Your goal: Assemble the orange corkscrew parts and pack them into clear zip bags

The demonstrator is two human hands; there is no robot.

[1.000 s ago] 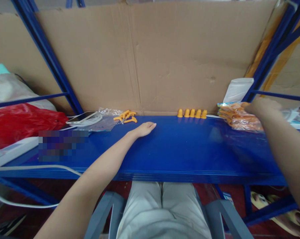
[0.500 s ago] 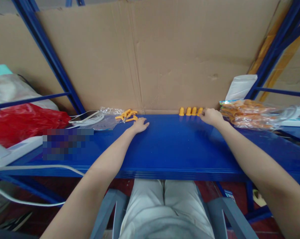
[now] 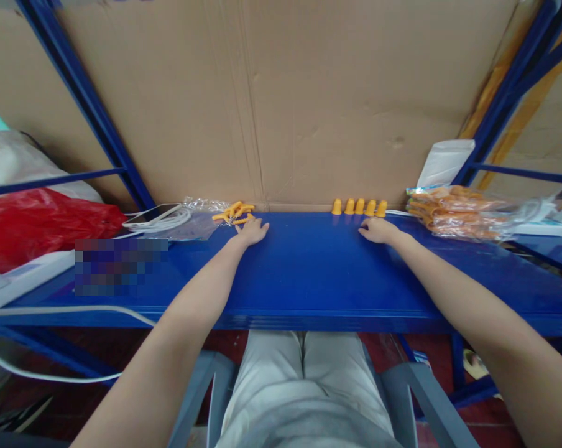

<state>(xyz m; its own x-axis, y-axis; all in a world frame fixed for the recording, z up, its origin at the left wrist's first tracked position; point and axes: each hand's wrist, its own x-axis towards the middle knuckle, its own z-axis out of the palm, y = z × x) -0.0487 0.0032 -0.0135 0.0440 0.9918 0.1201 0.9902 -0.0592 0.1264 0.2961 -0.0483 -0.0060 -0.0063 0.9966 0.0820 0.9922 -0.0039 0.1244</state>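
My left hand rests on the blue table with its fingers apart, beside a small pile of yellow plastic pieces with thin metal chains among them. Its fingertips are close to the nearest piece; whether they touch is hard to tell. Along the back edge, several small yellow cup-shaped pieces stand upside down in a row against the cardboard. Just in front of the row's right end lies my right hand, fingers loosely apart, nothing visible in it.
A clear bag of orange-yellow items lies at the right, with a white packet leaning behind it. On the left are a white cable, a phone and a red plastic bag. Blue frame posts flank the cardboard.
My right hand has come away from the right end of the cup row, moving left and toward me, and the rightmost cup now stands uncovered. The left hand has hardly moved.
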